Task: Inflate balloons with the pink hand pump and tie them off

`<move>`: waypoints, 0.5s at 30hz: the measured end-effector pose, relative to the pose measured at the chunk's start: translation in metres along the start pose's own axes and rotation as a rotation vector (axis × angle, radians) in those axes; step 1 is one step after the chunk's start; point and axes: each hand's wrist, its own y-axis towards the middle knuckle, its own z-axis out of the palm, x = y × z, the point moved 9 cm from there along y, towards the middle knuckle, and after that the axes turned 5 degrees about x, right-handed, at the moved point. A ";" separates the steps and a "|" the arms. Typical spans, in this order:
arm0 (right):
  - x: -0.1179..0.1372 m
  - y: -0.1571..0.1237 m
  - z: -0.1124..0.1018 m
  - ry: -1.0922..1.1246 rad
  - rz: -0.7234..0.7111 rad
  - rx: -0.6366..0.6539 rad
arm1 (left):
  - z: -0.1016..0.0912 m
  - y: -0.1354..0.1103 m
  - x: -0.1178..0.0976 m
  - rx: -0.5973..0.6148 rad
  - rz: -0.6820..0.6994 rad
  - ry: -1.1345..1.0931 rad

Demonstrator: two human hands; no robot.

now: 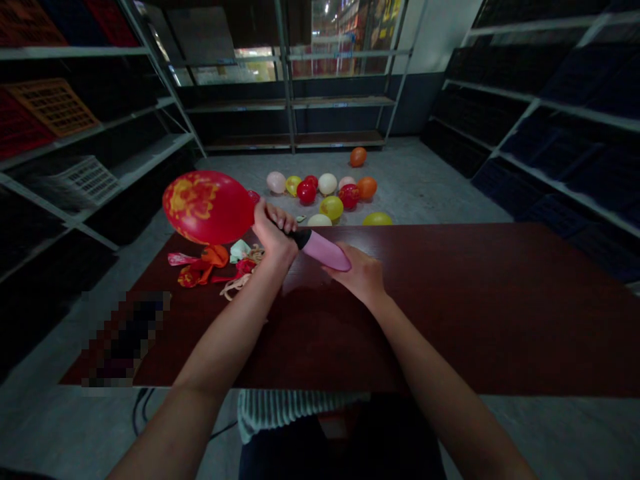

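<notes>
A red balloon (233, 207) with a yellow print is partly filled and points to the left above the table. My left hand (274, 230) is closed around the balloon's neck and the front end of a hand balloon pump (324, 249); the nozzle is hidden in its fingers. The pump has a black collar and a pink barrel. My right hand (363, 272) grips the barrel's rear end, its fingers partly hidden. Below the balloon, several uninflated balloons (214, 257) in orange, red, mint and beige lie in a loose pile on the table.
The dark red-brown table (450, 307) spreads out before me. A blurred dark object (133, 333) lies at its left edge. Beyond it, several inflated balloons (331, 208) rest on the floor. Metal shelves (340, 102) stand at the back and both sides, with crates (53, 107) on the left.
</notes>
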 end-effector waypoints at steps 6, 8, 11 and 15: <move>0.007 0.001 0.000 -0.009 -0.005 0.014 | -0.007 0.026 -0.039 -0.049 0.079 0.024; 0.008 0.002 -0.003 -0.062 -0.030 0.022 | -0.020 0.037 -0.057 -0.120 0.081 0.015; 0.009 0.003 -0.006 -0.156 -0.080 0.033 | -0.045 0.051 -0.080 -0.216 0.076 -0.019; 0.011 0.004 -0.007 -0.203 -0.120 0.030 | -0.064 0.062 -0.097 -0.249 0.097 0.028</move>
